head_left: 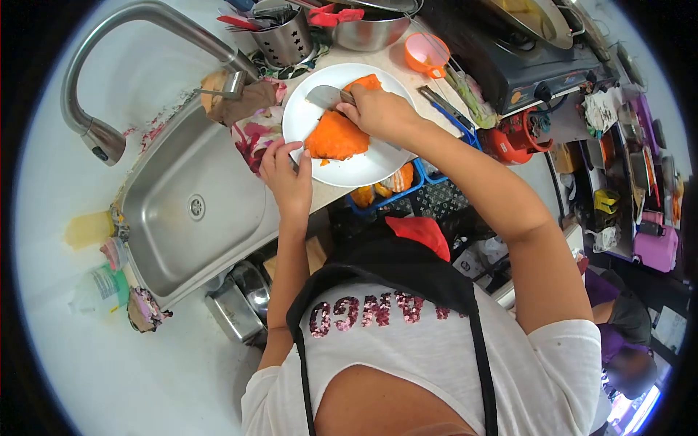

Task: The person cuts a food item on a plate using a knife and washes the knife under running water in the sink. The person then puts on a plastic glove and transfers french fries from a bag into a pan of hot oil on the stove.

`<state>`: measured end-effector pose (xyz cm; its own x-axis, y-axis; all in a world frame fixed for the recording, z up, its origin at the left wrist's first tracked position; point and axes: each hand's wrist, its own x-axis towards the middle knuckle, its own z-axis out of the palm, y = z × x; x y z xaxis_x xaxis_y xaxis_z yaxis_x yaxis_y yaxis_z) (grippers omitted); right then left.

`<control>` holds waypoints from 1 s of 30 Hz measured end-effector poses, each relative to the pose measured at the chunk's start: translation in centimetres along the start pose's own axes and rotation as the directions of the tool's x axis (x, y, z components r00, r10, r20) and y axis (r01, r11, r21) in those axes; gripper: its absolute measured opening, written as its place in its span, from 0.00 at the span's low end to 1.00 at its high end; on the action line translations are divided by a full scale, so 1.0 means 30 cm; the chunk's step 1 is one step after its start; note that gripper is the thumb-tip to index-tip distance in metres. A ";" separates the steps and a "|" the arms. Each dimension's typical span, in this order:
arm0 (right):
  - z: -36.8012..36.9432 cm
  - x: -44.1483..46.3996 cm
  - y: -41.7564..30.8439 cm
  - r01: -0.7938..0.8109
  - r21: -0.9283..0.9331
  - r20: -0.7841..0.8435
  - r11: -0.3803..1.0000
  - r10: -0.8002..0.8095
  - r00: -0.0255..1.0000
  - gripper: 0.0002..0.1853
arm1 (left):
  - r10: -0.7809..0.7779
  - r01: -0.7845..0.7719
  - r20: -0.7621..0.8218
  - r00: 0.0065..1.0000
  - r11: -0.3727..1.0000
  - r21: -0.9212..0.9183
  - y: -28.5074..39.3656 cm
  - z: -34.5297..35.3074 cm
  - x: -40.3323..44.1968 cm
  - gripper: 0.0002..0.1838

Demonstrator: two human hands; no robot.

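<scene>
A white plate point(379, 161) lies on the counter beside the sink, holding a large orange piece of pumpkin point(336, 136) and a smaller pumpkin piece point(363, 82). My right hand point(379, 112) is closed around a knife point(329, 95), its broad blade pointing left above the plate, between the two pieces. The handle is mostly hidden under my fingers. At the plate's left rim is my left hand point(287, 176), thumb inside by the large piece and fingers outside, gripping the edge. Small orange bits lie near that thumb.
Left of the plate are a steel sink point(218, 171), its faucet point(109, 138) and a crumpled cloth point(254, 134). Behind stand a utensil holder point(283, 40) and an orange cup point(427, 54). A blue basket point(392, 200) below holds pumpkin pieces. The stove point(523, 69) is at right.
</scene>
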<state>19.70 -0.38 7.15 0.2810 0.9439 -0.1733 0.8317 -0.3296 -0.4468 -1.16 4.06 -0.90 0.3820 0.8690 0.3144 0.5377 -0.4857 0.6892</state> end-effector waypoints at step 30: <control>0.045 0.019 0.039 0.166 0.041 -0.031 0.985 -0.165 0.986 0.22 | 0.087 -0.087 0.004 0.996 0.995 0.042 -0.001 -0.012 -0.012 0.14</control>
<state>20.16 -0.26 5.34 0.1543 0.9855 -0.0700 0.8467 -0.1685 -0.5048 -1.58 3.80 -0.80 0.4305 0.8230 0.3707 0.5337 -0.5633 0.6308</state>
